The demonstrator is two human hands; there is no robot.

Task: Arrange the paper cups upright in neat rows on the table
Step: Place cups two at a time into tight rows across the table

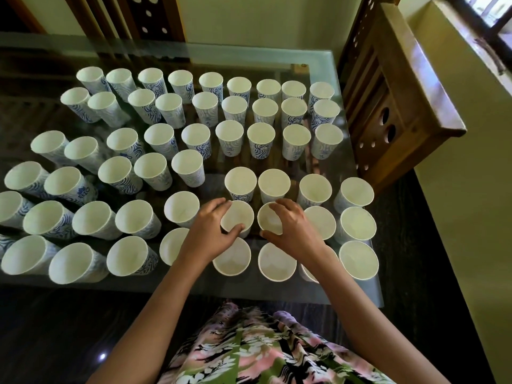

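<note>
Several white paper cups with blue wavy print stand upright in rough rows across the glass table (pixel 304 289). My left hand (pixel 209 231) grips the rim of one cup (pixel 240 214) in the second row from the front, fingers over the far edge and thumb on the near edge. Right beside it, my right hand (pixel 291 228) grips the neighbouring cup (pixel 270 220) the same way. Both cups stand on the table. More cups (pixel 232 259) sit just in front of my hands, and another row (pixel 240 184) lies just behind.
A wooden chair (pixel 396 106) stands against the table's right edge, and another chair back (pixel 149 18) rises behind the far edge. A window (pixel 482 18) is at the top right. Cups on the left side (pixel 69 187) are spaced less evenly.
</note>
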